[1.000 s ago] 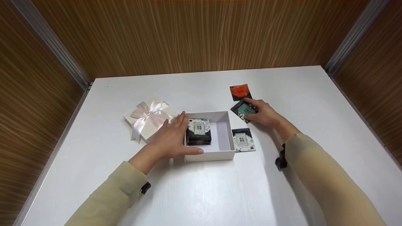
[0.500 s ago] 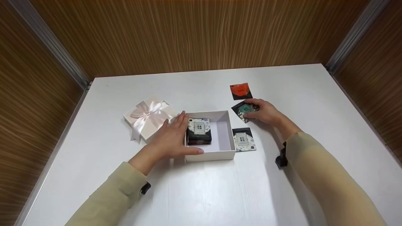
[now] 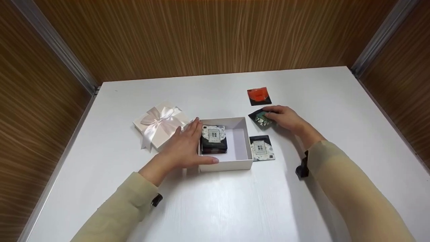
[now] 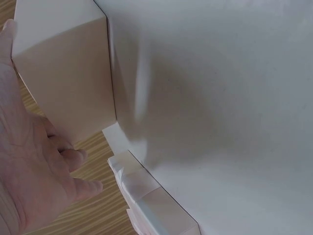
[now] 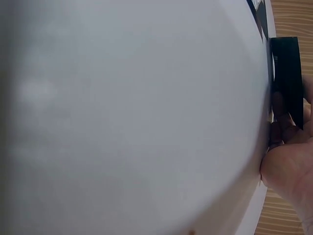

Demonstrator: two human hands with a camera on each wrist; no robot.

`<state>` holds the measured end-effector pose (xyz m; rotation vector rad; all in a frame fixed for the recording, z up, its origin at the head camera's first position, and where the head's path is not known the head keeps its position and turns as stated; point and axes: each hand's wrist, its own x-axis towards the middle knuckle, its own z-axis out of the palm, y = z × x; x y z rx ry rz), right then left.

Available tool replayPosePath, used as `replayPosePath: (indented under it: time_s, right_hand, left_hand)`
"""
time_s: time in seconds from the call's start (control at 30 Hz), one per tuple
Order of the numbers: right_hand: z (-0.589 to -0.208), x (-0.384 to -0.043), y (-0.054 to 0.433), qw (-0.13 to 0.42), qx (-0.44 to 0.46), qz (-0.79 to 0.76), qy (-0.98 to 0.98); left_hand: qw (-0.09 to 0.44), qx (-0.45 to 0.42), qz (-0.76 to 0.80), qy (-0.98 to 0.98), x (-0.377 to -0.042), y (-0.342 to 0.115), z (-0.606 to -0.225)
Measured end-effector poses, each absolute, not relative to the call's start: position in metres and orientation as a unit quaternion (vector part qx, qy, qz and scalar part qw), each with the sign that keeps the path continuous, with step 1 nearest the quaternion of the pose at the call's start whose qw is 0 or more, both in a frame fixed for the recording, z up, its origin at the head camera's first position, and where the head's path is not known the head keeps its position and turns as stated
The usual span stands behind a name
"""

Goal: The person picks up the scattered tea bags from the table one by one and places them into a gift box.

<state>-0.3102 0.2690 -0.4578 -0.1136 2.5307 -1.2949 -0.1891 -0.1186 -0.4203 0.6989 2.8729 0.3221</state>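
Observation:
In the head view my left hand [image 3: 181,148] rests against the left side of an open white box [image 3: 225,166], fingers straight and thumb along the front rim. The left wrist view has that hand [image 4: 34,171] beside the box wall [image 4: 73,83]. A stack of black and white floral sachets [image 3: 214,138] fills the box's left part. Right of the box, my right hand [image 3: 289,119] pinches a black and green sachet [image 3: 263,120] between thumb and fingers. In the right wrist view this sachet [image 5: 288,73] appears dark, its near edge raised off the table.
A white lid with a satin bow [image 3: 161,126] lies left of the box. An orange and black sachet [image 3: 259,96] lies behind my right hand. Another black and white sachet [image 3: 262,148] is against the box's right wall. Wood-grain panels [image 3: 215,37] border the white table.
My right thumb has moved over the green sachet, which now tilts up from the table. The left hand stays on the box. The whole view has shifted slightly.

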Motion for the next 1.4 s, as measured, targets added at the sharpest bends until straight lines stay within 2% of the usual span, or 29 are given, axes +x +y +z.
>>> replayPosePath:
  time_s: [0.9,1.2,1.4]
  right_hand:
    - [-0.450,-0.310,0.289,0.138,-0.010,-0.525,0.840]
    - [-0.439,-0.306,0.300,0.107,0.001,-0.600,0.793]
    - [-0.418,-0.292,0.293,0.085,-0.035,-0.655,0.750]
  left_hand:
    - [0.076,0.243,0.104,0.961,-0.195,-0.115,-0.418]
    - [0.075,0.245,0.107,0.961,-0.197,-0.112,-0.419]
    - [0.072,0.249,0.099,0.961,-0.198,-0.111,-0.420]
